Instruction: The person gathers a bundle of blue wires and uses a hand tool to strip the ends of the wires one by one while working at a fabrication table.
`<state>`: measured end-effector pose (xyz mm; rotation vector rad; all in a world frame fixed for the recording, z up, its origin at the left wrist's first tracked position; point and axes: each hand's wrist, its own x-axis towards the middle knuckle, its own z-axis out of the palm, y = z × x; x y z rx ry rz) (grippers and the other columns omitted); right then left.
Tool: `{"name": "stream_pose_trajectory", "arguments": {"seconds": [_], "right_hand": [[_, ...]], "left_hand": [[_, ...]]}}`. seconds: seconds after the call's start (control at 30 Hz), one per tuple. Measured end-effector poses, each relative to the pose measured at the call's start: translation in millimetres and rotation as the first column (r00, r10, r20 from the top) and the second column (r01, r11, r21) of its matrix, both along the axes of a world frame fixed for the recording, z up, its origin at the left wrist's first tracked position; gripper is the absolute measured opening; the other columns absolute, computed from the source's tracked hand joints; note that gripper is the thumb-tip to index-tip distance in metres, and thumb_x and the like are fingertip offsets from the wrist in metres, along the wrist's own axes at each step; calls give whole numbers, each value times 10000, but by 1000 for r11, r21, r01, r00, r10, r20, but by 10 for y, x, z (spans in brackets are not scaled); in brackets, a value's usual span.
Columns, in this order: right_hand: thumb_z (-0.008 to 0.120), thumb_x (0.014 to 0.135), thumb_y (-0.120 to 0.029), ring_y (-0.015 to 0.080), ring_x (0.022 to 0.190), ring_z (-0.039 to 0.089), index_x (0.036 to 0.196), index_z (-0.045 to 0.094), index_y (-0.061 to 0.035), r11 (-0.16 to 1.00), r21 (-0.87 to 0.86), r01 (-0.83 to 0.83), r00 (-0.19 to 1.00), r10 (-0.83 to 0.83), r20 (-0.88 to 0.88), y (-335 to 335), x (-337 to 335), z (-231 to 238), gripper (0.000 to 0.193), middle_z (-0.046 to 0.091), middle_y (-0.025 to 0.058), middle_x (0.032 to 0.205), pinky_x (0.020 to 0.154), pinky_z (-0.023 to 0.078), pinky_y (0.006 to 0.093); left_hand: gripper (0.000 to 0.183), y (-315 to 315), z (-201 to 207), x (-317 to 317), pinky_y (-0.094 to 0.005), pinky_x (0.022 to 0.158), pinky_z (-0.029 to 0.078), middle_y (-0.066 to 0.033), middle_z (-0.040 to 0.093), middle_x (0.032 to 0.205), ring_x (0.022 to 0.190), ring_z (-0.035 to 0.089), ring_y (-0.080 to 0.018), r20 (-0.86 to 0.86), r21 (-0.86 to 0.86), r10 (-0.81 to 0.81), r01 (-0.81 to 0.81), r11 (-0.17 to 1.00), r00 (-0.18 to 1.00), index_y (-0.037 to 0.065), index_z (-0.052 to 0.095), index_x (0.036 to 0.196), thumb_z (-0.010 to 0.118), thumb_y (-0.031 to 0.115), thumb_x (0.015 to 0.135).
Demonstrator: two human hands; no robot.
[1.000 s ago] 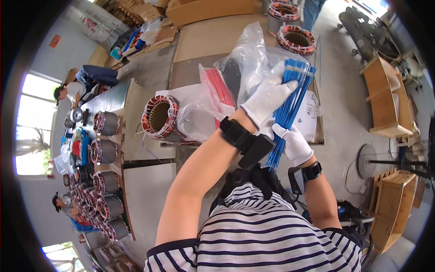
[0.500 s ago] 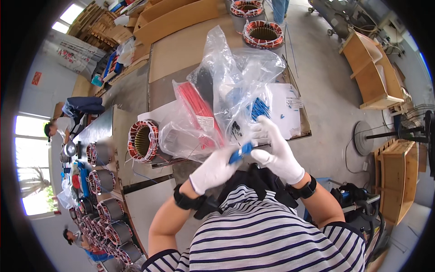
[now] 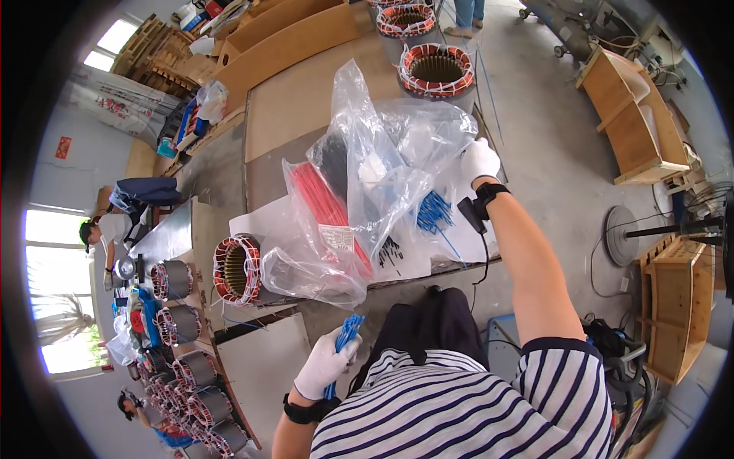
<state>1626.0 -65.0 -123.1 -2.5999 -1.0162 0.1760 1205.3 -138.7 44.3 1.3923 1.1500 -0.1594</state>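
Note:
My left hand, in a white glove, is closed around a bundle of thin blue tubes, low in front of the table. Far to the right, my gloved right hand is stretched over the white paper, by the right edge of a clear plastic bag. Its fingers are curled, and what they hold, if anything, is hidden. More loose blue tubes stick out of the bag. Beside them lie short black tubes and a bag of long red tubes.
A wire-wound motor stator sits at the table's left corner; another stator stands at the far right. A long open carton lies at the back. A pedestal fan is on the right. Several stators and two people are at left.
My hands have moved apart: the left drew down toward me with the blue bundle, and the right reached forward and right to the edge of the bag.

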Motion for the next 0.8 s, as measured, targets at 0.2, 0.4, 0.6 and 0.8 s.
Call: {"name": "stream_pose_trajectory", "arguments": {"seconds": [0.2,0.4,0.6,0.8], "right_hand": [[534,837,-155,387,871,624,914,595,-31,923,293,250,956,-189,-223,-107,-163,170,159,633,206,916,738,499,457],[562,818,-113,347,822,620,901,671,-74,876,459,-150,970,220,-102,-603,-837,260,143,640,158,876,736,494,405],[563,811,-156,345,791,626,875,645,-108,966,255,43,996,-63,70,-766,-10,40,115,600,137,914,697,502,429],[539,815,-139,364,793,625,824,621,-101,1000,-24,1,984,3,180,-693,79,-37,90,570,167,974,690,508,441]], "left_hand": [[180,17,-59,-38,-219,489,393,0,503,639,517,453,-68,-16,-108,191,-192,975,981,41,552,924,546,218,896],[209,42,-83,-49,-220,486,390,-3,510,638,515,458,-70,32,-94,195,-191,977,980,33,559,936,558,238,895],[231,75,-117,42,-219,499,395,-11,507,637,519,469,-74,42,-76,180,-176,981,983,28,558,937,555,256,898],[253,44,-154,77,-221,512,410,-11,506,642,521,471,-75,111,-42,94,-90,995,989,23,559,939,557,273,898]]}}
